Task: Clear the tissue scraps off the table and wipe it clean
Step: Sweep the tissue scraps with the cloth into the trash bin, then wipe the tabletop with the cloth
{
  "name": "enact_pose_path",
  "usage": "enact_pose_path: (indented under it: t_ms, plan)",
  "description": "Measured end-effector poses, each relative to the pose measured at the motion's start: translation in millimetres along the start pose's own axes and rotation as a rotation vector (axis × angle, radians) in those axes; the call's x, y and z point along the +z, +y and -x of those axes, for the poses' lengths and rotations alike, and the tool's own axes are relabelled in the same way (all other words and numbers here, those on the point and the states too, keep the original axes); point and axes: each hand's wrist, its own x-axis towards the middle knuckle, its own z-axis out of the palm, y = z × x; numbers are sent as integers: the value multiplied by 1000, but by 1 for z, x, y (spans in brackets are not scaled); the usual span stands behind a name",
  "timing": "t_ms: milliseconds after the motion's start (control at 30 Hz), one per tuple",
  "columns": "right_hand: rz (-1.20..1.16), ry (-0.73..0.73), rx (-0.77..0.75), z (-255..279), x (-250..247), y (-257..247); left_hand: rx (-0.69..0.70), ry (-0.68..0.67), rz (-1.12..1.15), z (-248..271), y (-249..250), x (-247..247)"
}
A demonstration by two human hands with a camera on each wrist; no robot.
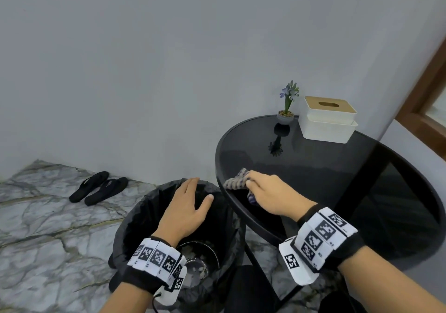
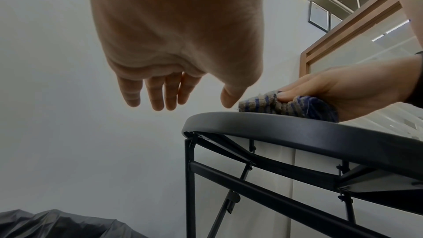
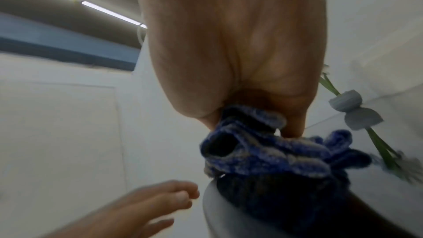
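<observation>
My right hand (image 1: 263, 192) grips a bunched blue-and-beige striped cloth (image 1: 235, 183) and holds it down on the round black glass table (image 1: 362, 192) near its left rim. In the left wrist view the cloth (image 2: 270, 104) lies right at the table rim (image 2: 297, 126) under the right hand (image 2: 338, 93). In the right wrist view the cloth (image 3: 263, 147) bulges out from under the palm. My left hand (image 1: 188, 206) hovers flat and empty, fingers straight, over the black-lined bin (image 1: 144, 206) just left of the table. No tissue scraps show on the tabletop.
A white tissue box (image 1: 328, 119) with a wooden lid and a small potted purple flower (image 1: 287, 107) stand at the table's back. Black sandals (image 1: 99, 188) lie on the marble floor by the wall. A wood-framed glass panel (image 1: 424, 100) is at the right.
</observation>
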Motion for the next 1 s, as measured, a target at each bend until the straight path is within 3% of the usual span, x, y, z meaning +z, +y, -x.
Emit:
enact_pose_path:
  t_ms: [167,267,467,633,833,1000]
  plan:
    - [120,-5,0,27,16,-2,56,11,30,-1,19,5]
    - [242,-21,84,34,16,9,90,4,43,-1,28,7]
    - [291,62,145,13,29,16,143,-21,20,-7,42,15]
    - [330,10,21,1,42,2,135,-12,12,-12,47,26]
    - [328,-3,-60,51,33,16,149,-19,-5,-12,48,29]
    - [374,84,35,73,26,33,154,-34,-33,-9,50,26]
